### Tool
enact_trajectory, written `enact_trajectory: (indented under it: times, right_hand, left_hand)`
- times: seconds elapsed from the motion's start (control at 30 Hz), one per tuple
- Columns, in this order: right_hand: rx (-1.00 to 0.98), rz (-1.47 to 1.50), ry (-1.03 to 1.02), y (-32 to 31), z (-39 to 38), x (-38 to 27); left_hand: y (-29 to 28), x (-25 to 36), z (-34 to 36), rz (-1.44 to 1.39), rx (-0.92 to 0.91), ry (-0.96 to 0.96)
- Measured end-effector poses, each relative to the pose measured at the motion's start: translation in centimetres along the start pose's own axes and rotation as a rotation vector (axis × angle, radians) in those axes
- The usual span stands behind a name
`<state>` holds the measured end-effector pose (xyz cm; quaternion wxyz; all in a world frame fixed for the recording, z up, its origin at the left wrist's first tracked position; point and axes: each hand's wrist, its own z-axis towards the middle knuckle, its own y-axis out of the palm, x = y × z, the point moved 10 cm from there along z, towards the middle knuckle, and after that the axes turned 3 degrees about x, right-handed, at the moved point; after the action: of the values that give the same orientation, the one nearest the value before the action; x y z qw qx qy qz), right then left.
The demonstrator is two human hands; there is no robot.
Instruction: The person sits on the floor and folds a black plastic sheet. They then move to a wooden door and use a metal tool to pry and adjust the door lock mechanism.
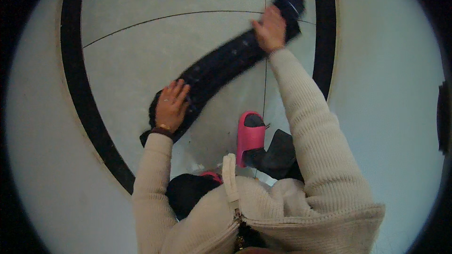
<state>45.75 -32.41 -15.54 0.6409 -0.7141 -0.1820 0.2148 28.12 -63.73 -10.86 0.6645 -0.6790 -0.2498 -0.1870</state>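
Note:
A long, narrow bundle of dark navy-black material (pixel 221 66), seemingly a folded garment, stretches diagonally from near left to far right over the pale floor tiles. Small light specks dot its surface. My left hand (pixel 172 106) rests flat on its near left part, fingers extended; a ring and a dark wristband show. Toward the far right end, my right hand (pixel 271 29) presses on top, palm down and thumb apart, slightly blurred. That far end (pixel 291 4) is smeared by motion, so its shape is unclear. What lies beneath both palms is hidden.
Dark border strips run along the floor on the left (pixel 75 66) and right (pixel 325 33). My foot in a pink slipper (pixel 251 136) stands close to the bundle's near side. A beige zip-up top covers my arms. At the far right edge is a dark object (pixel 443 117).

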Motion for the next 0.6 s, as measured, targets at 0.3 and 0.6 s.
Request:
enact_trajectory:
  times: [0.3,0.6]
  right_hand:
    - [-0.291,0.107,0.637,3.3,-24.1,11.3]
    - [-0.478,0.189,-0.091,-12.7,-28.4,5.1]
  left_hand:
    - [5.4,4.7,-3.9,0.059,-0.215,0.293]
    - [5.2,4.5,-4.6,0.089,-0.250,0.292]
